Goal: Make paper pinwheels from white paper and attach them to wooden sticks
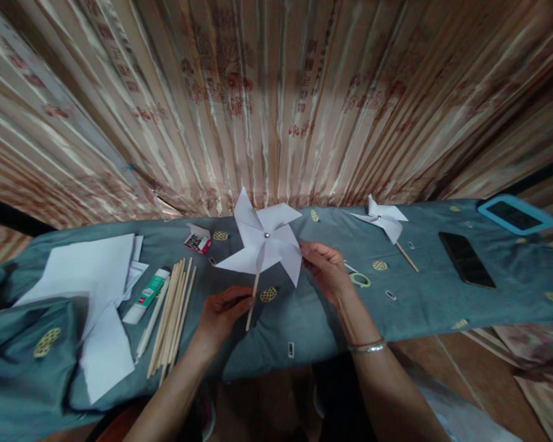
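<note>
A white paper pinwheel (276, 239) with a silver pin at its centre is held up in front of me over the cloth. My left hand (225, 313) pinches its wooden stick (252, 301) below the blades. At the pinwheel's right side, my right hand (325, 267) has thumb and fingers closed on the edge of one paper blade. Just beyond that hand lie scissors (360, 280) with pale green handles, partly hidden by it. A second, smaller-looking white pinwheel (387, 222) rests on the cloth farther right, its stick pointing toward me.
Left on the teal cloth (424, 307) are white paper sheets (96, 264), a glue tube (151, 291), a white pen (152, 319), and several wooden sticks (172, 319). A small open box (198, 239) sits behind. A black phone (467, 259) and blue-framed tablet (516, 213) lie right. A curtain (276, 110) hangs behind.
</note>
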The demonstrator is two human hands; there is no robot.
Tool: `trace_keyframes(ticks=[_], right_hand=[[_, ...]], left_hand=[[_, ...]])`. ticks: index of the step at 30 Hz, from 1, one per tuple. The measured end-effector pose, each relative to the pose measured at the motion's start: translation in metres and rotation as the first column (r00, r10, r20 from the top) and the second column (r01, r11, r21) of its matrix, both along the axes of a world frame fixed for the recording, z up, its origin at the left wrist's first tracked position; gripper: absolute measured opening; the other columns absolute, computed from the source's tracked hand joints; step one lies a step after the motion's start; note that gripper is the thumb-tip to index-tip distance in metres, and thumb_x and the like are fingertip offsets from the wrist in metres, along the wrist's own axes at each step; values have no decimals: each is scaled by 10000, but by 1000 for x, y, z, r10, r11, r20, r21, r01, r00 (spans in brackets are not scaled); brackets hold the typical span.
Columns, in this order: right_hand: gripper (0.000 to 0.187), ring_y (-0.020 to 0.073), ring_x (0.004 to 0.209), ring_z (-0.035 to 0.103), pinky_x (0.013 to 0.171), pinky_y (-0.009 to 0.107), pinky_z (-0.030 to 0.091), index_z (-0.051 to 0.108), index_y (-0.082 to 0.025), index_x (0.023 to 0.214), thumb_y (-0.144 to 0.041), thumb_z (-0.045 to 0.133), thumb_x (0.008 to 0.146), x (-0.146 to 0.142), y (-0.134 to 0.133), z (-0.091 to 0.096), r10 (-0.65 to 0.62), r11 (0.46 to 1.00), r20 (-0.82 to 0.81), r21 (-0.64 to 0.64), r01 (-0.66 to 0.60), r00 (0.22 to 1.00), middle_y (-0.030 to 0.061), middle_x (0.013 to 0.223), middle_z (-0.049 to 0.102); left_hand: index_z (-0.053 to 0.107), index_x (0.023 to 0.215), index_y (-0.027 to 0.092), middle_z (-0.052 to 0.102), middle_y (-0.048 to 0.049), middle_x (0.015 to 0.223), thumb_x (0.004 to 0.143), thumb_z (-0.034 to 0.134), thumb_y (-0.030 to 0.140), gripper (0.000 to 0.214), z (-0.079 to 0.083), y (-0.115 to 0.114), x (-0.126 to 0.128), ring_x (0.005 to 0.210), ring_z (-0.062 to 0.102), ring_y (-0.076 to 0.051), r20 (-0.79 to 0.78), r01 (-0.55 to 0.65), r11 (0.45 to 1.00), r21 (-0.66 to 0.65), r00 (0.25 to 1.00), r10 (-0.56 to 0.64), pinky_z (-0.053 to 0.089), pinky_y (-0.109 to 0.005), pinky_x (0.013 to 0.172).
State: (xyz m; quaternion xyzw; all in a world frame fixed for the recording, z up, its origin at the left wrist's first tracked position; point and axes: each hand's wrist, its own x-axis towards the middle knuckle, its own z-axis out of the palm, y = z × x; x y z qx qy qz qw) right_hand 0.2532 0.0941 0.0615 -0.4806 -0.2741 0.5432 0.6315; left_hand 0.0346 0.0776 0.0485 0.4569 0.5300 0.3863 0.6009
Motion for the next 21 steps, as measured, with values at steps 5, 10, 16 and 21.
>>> trace_keyframes(ticks=[5,10,16,21], right_hand=[[282,115,565,528,580,268,429,765,-225,668,-381,903,478,-1,0,0,2,1000,16,-2,-2,1000,-15,611,681],[280,111,564,534,582,268,437,768,-226,676,-383,905,488,-4,-1,1,17,1000,29,-6,-17,999,-14,624,690],[310,108,570,538,562,251,430,769,-235,652,-416,918,449,-10,-2,2,28,999,27,-24,-27,999,-20,604,683],[299,110,581,552,571,250,440,772,-236,668,-410,912,469,-16,-4,-1,54,998,16,-28,-54,998,-20,616,687]], left_hand=[[792,697,196,743,-74,744,539,803,322,202,1,0,0,756,661,-231,-7,-2,1000,8,1000,2,522,-331,726],[793,710,198,743,-69,749,535,803,313,210,-2,0,0,745,660,-214,8,-16,1000,-13,1000,16,524,-319,724],[791,711,194,738,-63,750,537,806,311,210,-3,0,2,756,656,-212,16,-32,999,1,999,32,521,-322,734],[790,727,194,736,-60,773,559,806,295,196,-4,-1,3,767,654,-200,38,-28,1000,8,999,27,516,-305,742]])
